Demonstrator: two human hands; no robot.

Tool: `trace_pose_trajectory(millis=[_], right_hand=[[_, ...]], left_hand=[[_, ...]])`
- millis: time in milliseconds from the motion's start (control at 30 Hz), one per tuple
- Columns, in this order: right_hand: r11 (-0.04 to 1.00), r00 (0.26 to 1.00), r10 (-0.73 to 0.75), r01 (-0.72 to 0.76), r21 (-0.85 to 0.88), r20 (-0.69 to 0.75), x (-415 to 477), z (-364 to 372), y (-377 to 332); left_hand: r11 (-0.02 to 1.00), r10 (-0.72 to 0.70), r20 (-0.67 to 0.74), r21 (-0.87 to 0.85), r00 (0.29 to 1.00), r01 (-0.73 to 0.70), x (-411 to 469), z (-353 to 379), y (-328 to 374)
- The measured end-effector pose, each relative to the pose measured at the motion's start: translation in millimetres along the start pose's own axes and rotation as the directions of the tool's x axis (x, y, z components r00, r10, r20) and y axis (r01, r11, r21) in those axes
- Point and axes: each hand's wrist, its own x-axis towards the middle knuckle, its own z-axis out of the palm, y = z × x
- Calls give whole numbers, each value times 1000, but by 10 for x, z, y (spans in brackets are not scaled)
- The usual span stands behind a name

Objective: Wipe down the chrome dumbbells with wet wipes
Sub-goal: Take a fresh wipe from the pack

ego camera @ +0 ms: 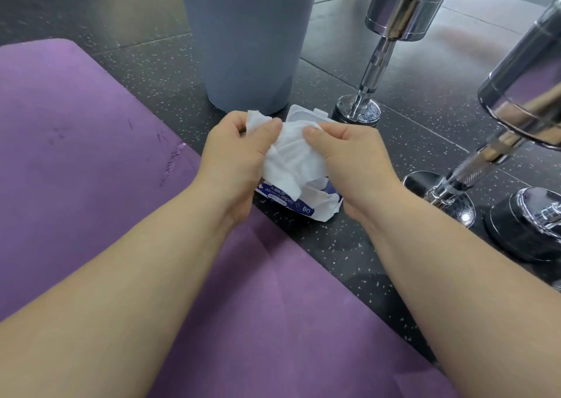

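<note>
From your head camera, both of your hands are clamped on one white wet wipe [293, 157]: your left hand [233, 160] pinches its upper left corner under the thumb, and your right hand [358, 167] pinches its right edge. The wipe is spread between them, just above the blue-and-white wipes pack [303, 208]. The pack lies on the dark speckled floor [409, 130] with its white flip lid [306, 115] standing open (more white sheet shows at the mouth). Behind it stands a grey bin [246, 39], whose inside is out of view. To your right, one chrome dumbbell [376, 63] stands on end, and a second dumbbell [522, 94] is nearer you. A purple mat [76, 154] lies under your forearms.
</note>
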Motion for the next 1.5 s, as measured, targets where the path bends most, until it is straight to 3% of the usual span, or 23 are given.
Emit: trace_pose_trajectory(millis=[67, 167, 267, 333, 400, 433, 500, 567, 633, 700, 767, 833, 933, 1000, 1100, 1167, 1267, 1333, 1433, 1500], right_hand=[[999, 999, 22, -20, 36, -50, 10, -42, 1], [994, 993, 56, -46, 98, -108, 9, -113, -26], [980, 947, 125, -72, 184, -295, 93, -206, -24], [971, 920, 181, -111, 211, -349, 123, -246, -31], [961, 924, 221, -152, 232, -311, 123, -231, -30], [958, 934, 224, -159, 240, -277, 118, -202, -28], [963, 954, 198, -146, 228, -226, 95, -119, -35], [996, 965, 92, -90, 18, -245, 122, -89, -20], [970, 974, -22, -34, -242, -225, 132, -105, -40], [937, 985, -43, -20, -350, -170, 126, -142, -50], [935, 995, -11, -25, -353, -100, 96, -181, -19], [913, 998, -26, 2, -409, -53, 76, -196, 49], [859, 991, -119, 77, -507, -52, 79, -204, 75], [830, 991, -130, 132, -542, 41, 83, -155, 39], [565, 963, -129, 267, -780, 237, 64, -33, 20], [391, 959, -104, 282, -876, 263, 39, 2, 14], [277, 964, 1, 254, -927, 264, 29, -23, -2], [360, 954, 34, 266, -894, 297, 34, -32, -9], [566, 968, -140, 249, -786, 206, 34, -74, 2], [618, 967, -220, 242, -748, 131, 14, -71, 30]], left_hand=[[996, -67, 28, -61, 997, 69, -20, -3, 46], [967, -247, 85, 84, 965, 240, -26, -72, 88], [938, -345, 170, 102, 923, 332, -24, -219, 99], [942, -329, 135, -27, 934, 336, -27, -295, 103], [956, -278, 64, -80, 959, 282, -11, -326, 91], [971, -234, 32, -34, 972, 235, 3, -319, 73], [966, -106, -17, 234, 994, 108, 29, -259, 12], [825, 39, -1, 564, 999, -32, 26, -154, -25], [515, 111, 50, 851, 993, -100, 32, -23, -70], [316, 139, 87, 940, 986, -127, 67, 104, -87], [238, 164, 129, 957, 978, -166, 167, 173, -107], [272, 164, 159, 941, 974, -200, 269, 184, -127], [550, 141, 84, 822, 986, -149, 324, 142, -110], [663, 152, 48, 736, 987, -138, 301, 98, -111], [713, 156, 62, 684, 986, -156, 246, 36, -127], [740, 156, 73, 652, 985, -166, 229, 22, -125], [767, 176, 91, 612, 980, -195, 229, 42, -113], [796, 164, 69, 580, 984, -173, 241, 39, -122], [836, 141, 34, 532, 989, -137, 251, 31, -127], [840, 140, 23, 526, 990, -132, 245, 43, -123]])
